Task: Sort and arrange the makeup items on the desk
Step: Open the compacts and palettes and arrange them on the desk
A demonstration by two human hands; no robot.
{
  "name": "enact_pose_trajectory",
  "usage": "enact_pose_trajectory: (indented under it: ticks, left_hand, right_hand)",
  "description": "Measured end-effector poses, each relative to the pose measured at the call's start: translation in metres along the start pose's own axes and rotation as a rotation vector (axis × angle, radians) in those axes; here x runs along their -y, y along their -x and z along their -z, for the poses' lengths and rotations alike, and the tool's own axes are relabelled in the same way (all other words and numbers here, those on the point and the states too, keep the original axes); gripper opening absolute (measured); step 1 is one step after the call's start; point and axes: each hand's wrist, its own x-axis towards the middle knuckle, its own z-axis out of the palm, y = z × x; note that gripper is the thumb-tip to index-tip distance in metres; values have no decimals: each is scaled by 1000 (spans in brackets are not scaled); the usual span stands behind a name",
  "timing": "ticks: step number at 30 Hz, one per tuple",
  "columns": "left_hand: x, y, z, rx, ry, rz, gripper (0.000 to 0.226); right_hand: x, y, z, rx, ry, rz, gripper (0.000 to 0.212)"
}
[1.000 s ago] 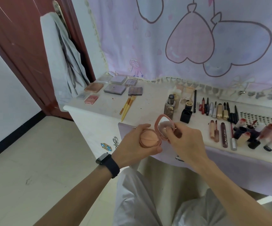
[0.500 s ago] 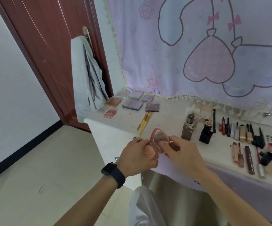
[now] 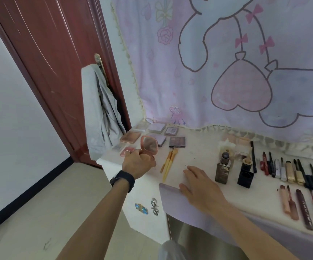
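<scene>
Compact (image 3: 149, 145) is sitting open in the left grip (image 3: 138, 163), whose fingers are curling round the base and hiding it, while the mirrored lid is standing upright above the knuckles. The unit is hovering over the left end of the table (image 3: 195, 147), just in front of the palettes (image 3: 130, 137) and to the left of the brushes (image 3: 168, 163); whether the base is touching the surface cannot be told. The right grip (image 3: 199, 186) is released and holding nothing, lying flat with relaxed fingers on the near edge of the table. Judging by its look, the compact is behaving as a light, rigid plastic shell with a smooth finish, so it is likely proving slippery under a loose hold. The mirror is presenting as the fragile part, and the hinge is acting as the weak point while the lid is standing open. The safest hold is probably lying across the sides of the base, thumb opposing fingers, never on the lid alone. Closing the lid before setting down is looking advisable, since a drop or a knock against the palettes is risking a cracked mirror.
</scene>
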Motion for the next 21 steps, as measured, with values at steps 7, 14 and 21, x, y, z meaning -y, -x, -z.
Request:
enact_pose_trajectory:
  ticks: [7, 14, 21]
  left_hand:
    - [4, -26, -19, -49, -187, 37, 50]
    - [7, -33, -18, 4, -190, 37, 34]
    - [13, -25, -24, -33, -193, -2, 45]
  right_hand:
    - [-6, 0, -15, -16, 99, 14, 79]
    - [-3, 0, -13, -27, 116, 23, 70]
    - [-1, 1, -10, 1, 212, 42, 73]
